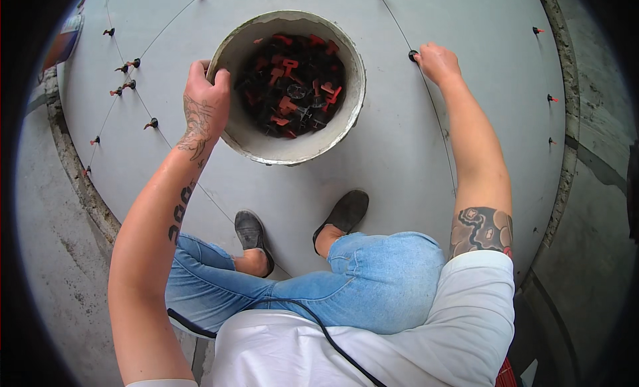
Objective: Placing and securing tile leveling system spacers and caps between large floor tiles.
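My left hand (208, 102) is closed around the left rim of a round, grey-white bucket (266, 149). Inside the bucket lies a heap of black tile levelling spacers with red T-shaped handles (291, 87). Out to the right, the fingers of my right hand (440, 62) are pinched together at a black, round-based tile leveller (413, 56). This leveller sits on the thin joint between two large grey tiles (386, 141). My fingers hide its handle.
More levellers (152, 123) stand along the joints on the left, with others (552, 98) near the right edge. My dark shoes (349, 210) are on the tiles below the bucket. Rough concrete floor (599, 207) borders the tiled surface. A black cord (319, 320) hangs across my shirt.
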A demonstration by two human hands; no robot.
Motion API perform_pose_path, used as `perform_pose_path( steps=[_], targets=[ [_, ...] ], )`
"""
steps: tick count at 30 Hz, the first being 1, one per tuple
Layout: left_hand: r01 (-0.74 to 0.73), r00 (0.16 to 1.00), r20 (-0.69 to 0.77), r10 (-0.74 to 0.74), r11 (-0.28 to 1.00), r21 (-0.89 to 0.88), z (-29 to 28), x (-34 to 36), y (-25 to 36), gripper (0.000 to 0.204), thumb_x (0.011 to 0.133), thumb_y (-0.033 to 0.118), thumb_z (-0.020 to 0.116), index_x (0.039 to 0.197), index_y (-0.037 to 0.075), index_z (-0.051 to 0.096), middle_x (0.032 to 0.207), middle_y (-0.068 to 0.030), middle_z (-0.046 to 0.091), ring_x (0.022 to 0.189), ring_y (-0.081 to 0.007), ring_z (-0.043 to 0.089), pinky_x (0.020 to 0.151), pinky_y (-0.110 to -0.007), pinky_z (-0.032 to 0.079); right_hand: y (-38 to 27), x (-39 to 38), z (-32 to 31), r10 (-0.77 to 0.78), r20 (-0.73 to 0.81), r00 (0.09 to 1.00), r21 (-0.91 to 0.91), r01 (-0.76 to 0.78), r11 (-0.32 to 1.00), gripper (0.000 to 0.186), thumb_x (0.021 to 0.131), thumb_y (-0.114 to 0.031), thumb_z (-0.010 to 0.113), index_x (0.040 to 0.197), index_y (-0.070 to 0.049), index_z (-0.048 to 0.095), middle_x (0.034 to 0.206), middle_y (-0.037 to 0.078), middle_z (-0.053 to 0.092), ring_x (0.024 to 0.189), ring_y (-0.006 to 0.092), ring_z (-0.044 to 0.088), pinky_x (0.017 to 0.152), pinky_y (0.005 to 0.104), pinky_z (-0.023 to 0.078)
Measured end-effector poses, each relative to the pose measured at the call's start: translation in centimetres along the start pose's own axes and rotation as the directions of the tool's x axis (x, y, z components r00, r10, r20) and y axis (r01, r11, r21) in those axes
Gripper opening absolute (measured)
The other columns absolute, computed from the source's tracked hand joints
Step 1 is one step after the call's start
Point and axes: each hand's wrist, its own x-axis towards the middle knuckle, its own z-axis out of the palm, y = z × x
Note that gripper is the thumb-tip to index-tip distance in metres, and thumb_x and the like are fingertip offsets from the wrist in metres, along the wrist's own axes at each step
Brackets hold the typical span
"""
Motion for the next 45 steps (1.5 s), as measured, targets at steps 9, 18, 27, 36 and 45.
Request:
perform_pose_path(
  steps=[9,18,27,36,45],
  targets=[
    [0.007,1.000,0.001,-0.007,1.000,-0.014,-0.3,-0.2,-0.1,0.033,0.084,0.022,0.054,0.107,-0.002,0.055,0.093,-0.0170,0.064,0.087,-0.0279,0.063,0.082,-0.037,0.048,-1.4,0.8,-0.2,0.190,0.161,0.968,0.088,-0.206,0.974,0.035,0.093,-0.024,0.041,0.089,-0.008,0.072,0.091,0.015,0.070,0.086,0.0344,0.066,0.071,0.0443,0.054],
    [-0.012,1.000,-0.015,0.012,1.000,0.007,0.0,-0.1,-0.1,0.034,0.083,0.022,0.054,0.106,-0.002,0.055,0.092,-0.0177,0.064,0.086,-0.0289,0.063,0.082,-0.037,0.048,-0.4,0.3,0.4,0.138,0.098,0.986,0.057,-0.144,0.988,0.029,0.093,-0.027,0.050,0.089,-0.008,0.071,0.093,0.014,0.069,0.087,0.0345,0.065,0.073,0.0446,0.053],
    [-0.021,1.000,-0.014,0.021,1.000,0.018,0.2,-0.1,-0.2,0.034,0.083,0.022,0.054,0.106,-0.001,0.055,0.093,-0.0183,0.065,0.087,-0.0298,0.063,0.082,-0.038,0.049,1.5,-0.1,-0.1,-0.285,-0.029,0.958,-0.123,0.279,0.952,0.018,0.087,-0.011,0.055,0.089,-0.010,0.072,0.100,0.010,0.068,0.094,0.0303,0.064,0.079,0.0414,0.053],
    [-0.009,1.000,-0.018,0.010,0.999,0.032,0.0,-0.2,-0.4,0.033,0.083,0.022,0.054,0.106,-0.001,0.055,0.093,-0.0186,0.065,0.087,-0.0299,0.063,0.082,-0.038,0.049,-0.6,0.4,-0.4,0.100,0.164,0.981,0.077,-0.114,0.991,0.021,0.092,-0.019,0.051,0.091,-0.011,0.070,0.099,0.013,0.067,0.088,0.0353,0.063,0.073,0.0444,0.052],
    [-0.013,1.000,-0.003,0.013,1.000,0.009,0.3,0.0,-0.1,0.034,0.083,0.022,0.055,0.107,-0.001,0.055,0.093,-0.0181,0.065,0.087,-0.0294,0.063,0.083,-0.038,0.049,2.3,0.3,1.3,-0.315,-0.117,0.942,-0.124,0.301,0.945,0.017,0.088,-0.015,0.055,0.092,-0.012,0.070,0.094,0.008,0.067,0.090,0.0287,0.063,0.071,0.0428,0.053]
  ],
)
